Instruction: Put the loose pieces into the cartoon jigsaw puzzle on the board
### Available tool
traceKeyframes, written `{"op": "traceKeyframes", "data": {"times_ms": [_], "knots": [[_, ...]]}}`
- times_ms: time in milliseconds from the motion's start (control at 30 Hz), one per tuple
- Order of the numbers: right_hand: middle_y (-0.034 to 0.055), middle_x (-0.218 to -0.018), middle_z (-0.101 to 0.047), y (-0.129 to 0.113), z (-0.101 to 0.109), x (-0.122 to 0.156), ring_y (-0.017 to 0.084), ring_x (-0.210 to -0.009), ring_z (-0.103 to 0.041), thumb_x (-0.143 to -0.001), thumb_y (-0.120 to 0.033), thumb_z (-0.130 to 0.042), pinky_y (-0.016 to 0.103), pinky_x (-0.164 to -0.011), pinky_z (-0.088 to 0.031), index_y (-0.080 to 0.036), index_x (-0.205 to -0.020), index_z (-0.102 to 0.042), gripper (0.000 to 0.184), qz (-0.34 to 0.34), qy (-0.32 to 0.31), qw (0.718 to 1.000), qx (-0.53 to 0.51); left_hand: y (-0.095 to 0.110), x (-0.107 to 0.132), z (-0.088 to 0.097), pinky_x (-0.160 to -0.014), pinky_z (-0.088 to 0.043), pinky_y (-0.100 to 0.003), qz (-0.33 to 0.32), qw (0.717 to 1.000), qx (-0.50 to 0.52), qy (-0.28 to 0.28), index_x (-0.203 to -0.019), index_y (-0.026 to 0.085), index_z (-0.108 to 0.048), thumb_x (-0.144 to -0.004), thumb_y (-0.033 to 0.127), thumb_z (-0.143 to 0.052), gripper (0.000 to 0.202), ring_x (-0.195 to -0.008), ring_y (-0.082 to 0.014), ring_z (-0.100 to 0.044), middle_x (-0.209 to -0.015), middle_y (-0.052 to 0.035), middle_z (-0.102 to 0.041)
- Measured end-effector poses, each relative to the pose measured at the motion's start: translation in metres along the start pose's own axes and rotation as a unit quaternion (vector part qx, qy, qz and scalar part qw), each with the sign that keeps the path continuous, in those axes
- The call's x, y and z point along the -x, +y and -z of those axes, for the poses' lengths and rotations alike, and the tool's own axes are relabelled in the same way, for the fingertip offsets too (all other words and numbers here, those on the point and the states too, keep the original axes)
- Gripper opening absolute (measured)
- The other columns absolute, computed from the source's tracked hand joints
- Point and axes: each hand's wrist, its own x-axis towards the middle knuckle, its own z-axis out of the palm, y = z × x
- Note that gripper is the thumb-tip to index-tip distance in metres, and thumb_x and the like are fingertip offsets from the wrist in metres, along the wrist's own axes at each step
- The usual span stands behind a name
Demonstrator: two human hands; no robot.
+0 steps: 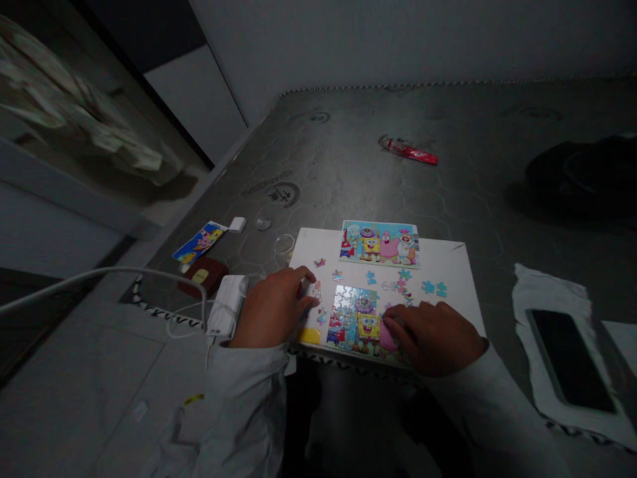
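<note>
A partly joined jigsaw puzzle [355,322] with cartoon figures lies at the front of a white board [455,265]. My right hand [438,335] rests over the puzzle's right side, fingers curled and tips together at its edge; whatever they grip is hidden. At the board's left side is my left hand [276,302], thumb and forefinger apart around a loose puzzle piece [315,290]. Another loose piece [322,316] lies just below those fingers. Several blue pieces [428,287] are scattered above my right hand. Behind them lies a picture card [379,244] with similar figures.
A white adapter [227,305] with cables and a brown case [203,275] sit left of my left hand. Far left lies a colourful packet [200,241]. A phone [572,358] lies at right on white wrapping. Further back are a red item [413,153] and a dark object [582,176].
</note>
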Motion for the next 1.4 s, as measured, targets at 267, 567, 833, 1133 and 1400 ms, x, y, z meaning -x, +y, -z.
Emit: {"op": "traceKeyframes", "data": {"times_ms": [267, 567, 833, 1133, 1400], "knots": [[0.0018, -0.08, -0.072, 0.0002, 0.0023, 0.0014, 0.016, -0.067, -0.061, -0.099, -0.033, -0.039, 0.033, -0.066, -0.028, -0.027, -0.104, -0.065, 0.028, 0.003, 0.006, 1.0, 0.004, 0.0001, -0.0009, -0.0001, -0.065, -0.037, -0.028, 0.002, 1.0, -0.003, -0.002, -0.105, 0.03, -0.067, -0.077, 0.032, -0.075, 0.029, -0.082, -0.018, -0.064, -0.093, 0.0015, -0.07], [0.002, -0.079, -0.071, -0.0001, -0.0003, 0.0015, 0.016, -0.067, -0.06, -0.099, -0.034, -0.039, 0.033, -0.066, -0.028, -0.026, -0.103, -0.066, 0.028, -0.002, 0.015, 1.0, 0.005, -0.0006, -0.0013, -0.0003, -0.065, -0.037, -0.028, 0.005, 1.0, -0.005, -0.001, -0.106, 0.03, -0.067, -0.077, 0.033, -0.076, 0.03, -0.083, -0.0182, -0.064, -0.094, 0.001, -0.07], [0.001, -0.08, -0.072, 0.0004, 0.0026, 0.0003, 0.016, -0.067, -0.061, -0.099, -0.033, -0.039, 0.033, -0.065, -0.027, -0.026, -0.102, -0.065, 0.027, 0.002, 0.004, 1.0, -0.003, -0.0005, -0.0021, -0.0008, -0.065, -0.037, -0.028, 0.006, 1.0, 0.005, -0.004, -0.105, 0.03, -0.067, -0.077, 0.031, -0.076, 0.03, -0.082, -0.0179, -0.064, -0.093, 0.0016, -0.07], [0.0015, -0.079, -0.071, 0.0003, -0.0004, 0.0003, 0.017, -0.068, -0.06, -0.099, -0.034, -0.038, 0.034, -0.066, -0.027, -0.027, -0.103, -0.065, 0.029, -0.004, 0.003, 1.0, -0.002, -0.0007, -0.0012, 0.0005, -0.064, -0.036, -0.027, 0.009, 1.0, 0.003, -0.002, -0.104, 0.03, -0.066, -0.076, 0.031, -0.076, 0.029, -0.081, -0.0176, -0.064, -0.093, 0.0016, -0.07], [0.0021, -0.083, -0.073, -0.0007, 0.0011, 0.001, 0.018, -0.069, -0.062, -0.099, -0.033, -0.038, 0.035, -0.067, -0.026, -0.027, -0.104, -0.065, 0.028, -0.006, -0.006, 1.0, 0.002, -0.0014, -0.001, -0.0013, -0.064, -0.035, -0.028, -0.001, 1.0, 0.013, 0.006, -0.102, 0.03, -0.065, -0.075, 0.029, -0.077, 0.03, -0.08, -0.0177, -0.063, -0.092, 0.0025, -0.07]]}}
